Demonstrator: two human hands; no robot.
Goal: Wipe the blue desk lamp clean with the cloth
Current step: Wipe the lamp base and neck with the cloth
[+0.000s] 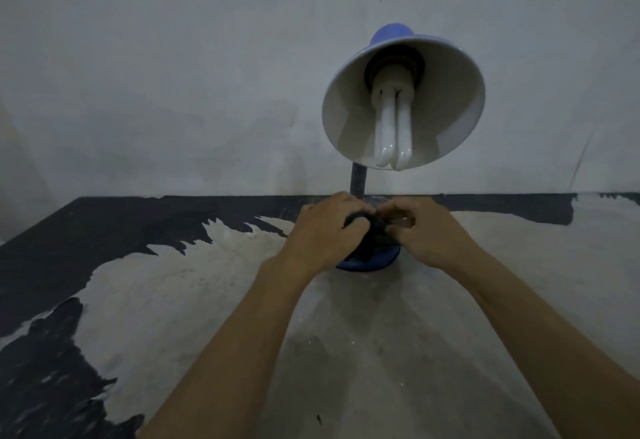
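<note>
Lamp (401, 99) stands at the table's (381, 352) far edge by the wall, both hands, left (323, 231) and right (427, 231), pinching the dark cloth (372, 231) over its blue base (367, 262); best bunch it firmly and wipe around the base without tipping it.

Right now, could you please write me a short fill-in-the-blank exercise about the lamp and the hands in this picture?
1. The left hand and right hand both hold a dark ____ over the lamp's base.
2. The outside of the lamp shade is coloured ____.
3. Inside the shade sits a white ____.
4. The shade's opening is turned toward the ____.

Missing words: cloth; blue; bulb; camera
</note>
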